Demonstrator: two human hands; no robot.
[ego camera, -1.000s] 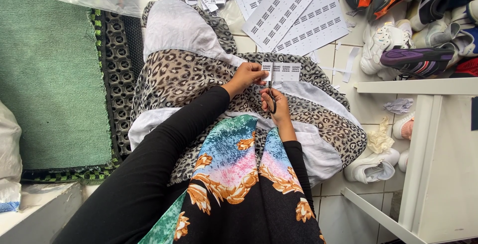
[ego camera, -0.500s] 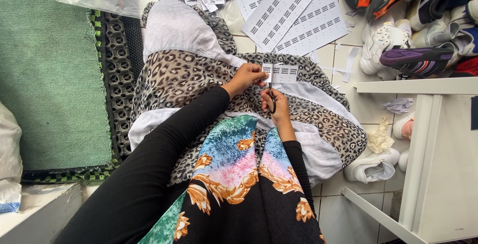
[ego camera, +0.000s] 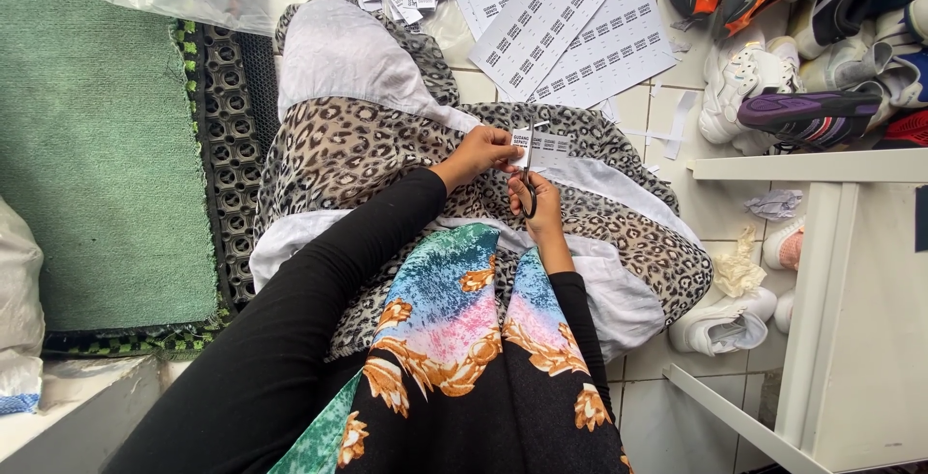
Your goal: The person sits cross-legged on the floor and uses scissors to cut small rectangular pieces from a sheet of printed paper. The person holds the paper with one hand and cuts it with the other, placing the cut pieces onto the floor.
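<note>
little has shifted over the last second — the left hand (ego camera: pixel 478 153) still pinches the label strip (ego camera: pixel 543 145) above the lap while the right hand (ego camera: pixel 541 205), fingers closed through the scissors (ego camera: pixel 529 182), keeps snipping it.

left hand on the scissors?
No: the scissors sit in the right hand, while the left hand pinches the white label strip being cut.

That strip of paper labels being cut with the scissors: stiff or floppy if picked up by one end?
Probably floppy: the label strip looks thin, like the flat printed sheets beyond. Likely very light; the left hand pinches just one end. The right hand works the scissors.
</note>
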